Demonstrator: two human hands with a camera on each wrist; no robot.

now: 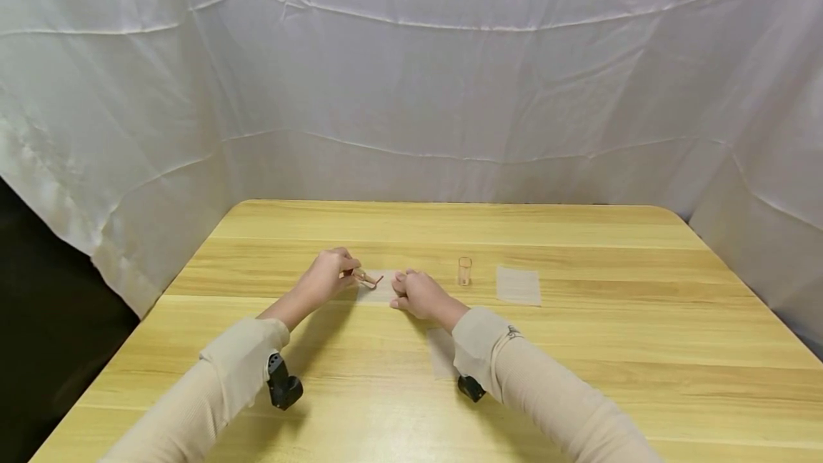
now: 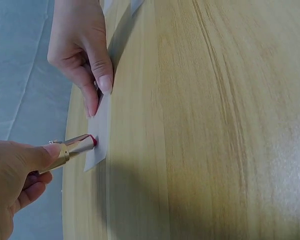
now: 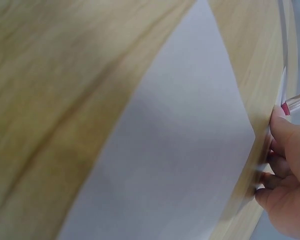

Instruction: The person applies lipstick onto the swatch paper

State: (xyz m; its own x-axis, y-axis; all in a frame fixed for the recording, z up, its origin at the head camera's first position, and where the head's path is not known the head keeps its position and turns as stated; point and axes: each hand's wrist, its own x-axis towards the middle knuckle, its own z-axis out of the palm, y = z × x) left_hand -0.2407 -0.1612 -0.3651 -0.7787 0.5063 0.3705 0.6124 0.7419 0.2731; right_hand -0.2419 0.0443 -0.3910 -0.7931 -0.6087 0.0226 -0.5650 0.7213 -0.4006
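My left hand (image 1: 331, 274) pinches a gold lipstick (image 2: 65, 154) between thumb and fingers. Its red tip points down at a white paper sheet (image 2: 102, 127), right at the surface in the left wrist view. A thin red line shows on that sheet in the head view. At the sheet's right end, my right hand (image 1: 421, 294) presses the paper with its thumb and fingertips, the fingers bent loosely. The right wrist view also has the lipstick's red end (image 3: 285, 108) close beyond the right thumb.
A clear, tube-shaped container (image 1: 464, 272) with a coppery rim stands right of my right hand. Farther right lies a second white sheet (image 1: 518, 286). Another sheet (image 1: 440, 353) lies partly under my right forearm. White curtains (image 1: 450, 91) hang behind the wooden table (image 1: 579, 377).
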